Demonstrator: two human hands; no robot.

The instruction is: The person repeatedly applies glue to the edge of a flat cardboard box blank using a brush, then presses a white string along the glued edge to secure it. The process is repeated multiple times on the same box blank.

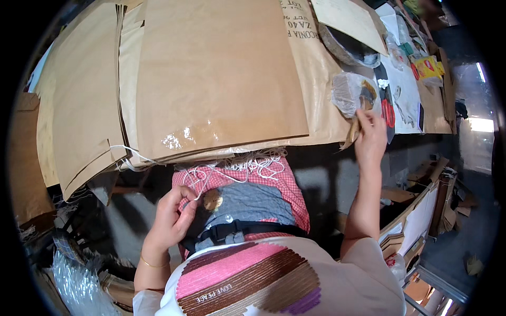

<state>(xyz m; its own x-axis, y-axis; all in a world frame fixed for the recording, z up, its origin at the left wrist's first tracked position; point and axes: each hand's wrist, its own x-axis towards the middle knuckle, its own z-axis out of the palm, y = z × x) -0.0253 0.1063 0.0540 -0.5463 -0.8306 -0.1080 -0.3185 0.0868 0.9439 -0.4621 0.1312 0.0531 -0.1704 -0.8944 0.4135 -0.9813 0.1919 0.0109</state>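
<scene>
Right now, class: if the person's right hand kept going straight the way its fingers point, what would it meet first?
The right hand points up and slightly left at the table edge. It would probably meet the crumpled clear plastic bag first; its fingertips already seem to be at the bag's lower edge, though depth is unclear.

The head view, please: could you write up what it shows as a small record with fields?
surface: table covered with stacked brown paper sacks
left hand: at the lap, pinching white string that trails from the sacks' frayed edge
right hand: raised at the table's edge, fingers on a brush beside a clear plastic bag
lap: red checked cloth over grey fabric, black strap across
nearby: scissors with red handles on the table
wrist: thin bangle on the left
</scene>
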